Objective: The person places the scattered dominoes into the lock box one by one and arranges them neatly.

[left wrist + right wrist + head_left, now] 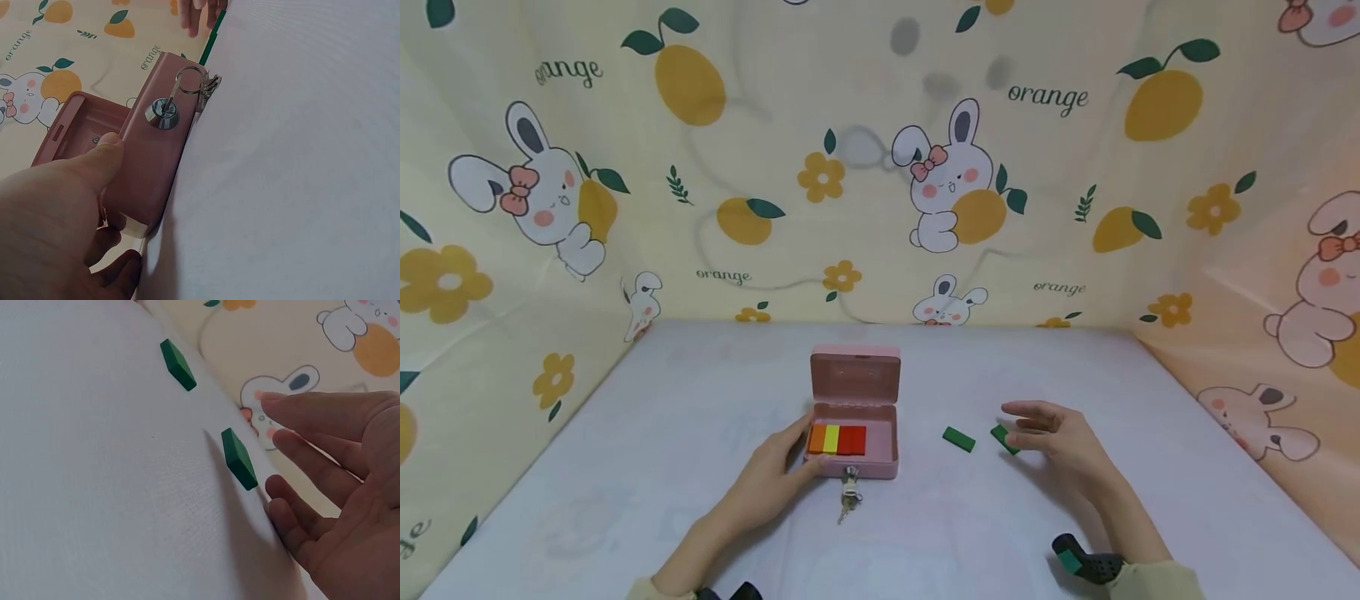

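Observation:
A pink metal cash box [880,470] stands with its lid [855,377] raised. My left hand [773,471] grips its left side, thumb at the front rim and fingers around the side. Inside lie an orange block [817,439], a yellow block [831,439] and red blocks [852,440], side by side. Keys [850,497] hang from the lock [162,114] on the box's front. To the right, two flat green blocks lie on the table: one nearer the box [958,439], the other [239,459] beside my right hand [1063,437], whose fingers are spread and hold nothing.
The white-covered table [925,542] carries the box and blocks. Behind it and along both sides hangs a cream cloth [865,67] printed with rabbits and oranges. A black strapped device [1093,567] sits at the right wrist.

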A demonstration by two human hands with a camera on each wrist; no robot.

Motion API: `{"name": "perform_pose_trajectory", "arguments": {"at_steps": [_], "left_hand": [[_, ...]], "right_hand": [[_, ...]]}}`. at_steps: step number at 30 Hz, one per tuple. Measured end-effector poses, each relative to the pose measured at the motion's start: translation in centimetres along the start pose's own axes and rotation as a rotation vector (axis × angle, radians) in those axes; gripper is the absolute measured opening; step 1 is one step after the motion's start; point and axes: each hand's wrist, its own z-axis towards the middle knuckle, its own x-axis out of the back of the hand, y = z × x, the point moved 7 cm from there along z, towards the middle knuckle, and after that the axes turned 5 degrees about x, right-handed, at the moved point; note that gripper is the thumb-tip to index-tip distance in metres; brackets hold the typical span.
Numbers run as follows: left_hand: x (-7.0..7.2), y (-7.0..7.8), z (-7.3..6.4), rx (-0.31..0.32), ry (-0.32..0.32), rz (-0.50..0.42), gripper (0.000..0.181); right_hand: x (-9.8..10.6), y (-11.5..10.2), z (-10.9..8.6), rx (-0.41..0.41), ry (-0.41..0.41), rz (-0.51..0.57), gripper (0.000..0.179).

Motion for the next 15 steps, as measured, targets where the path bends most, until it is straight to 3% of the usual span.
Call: {"name": "perform_pose_trajectory", "arguments": {"at_steps": [15], "left_hand": [[0.06,0.18,-0.03,0.011,0.001,-0.01,0.086]], "right_hand": [[-0.3,0.18,0.2,-0.042,-0.028,0.013,0.062]]}}
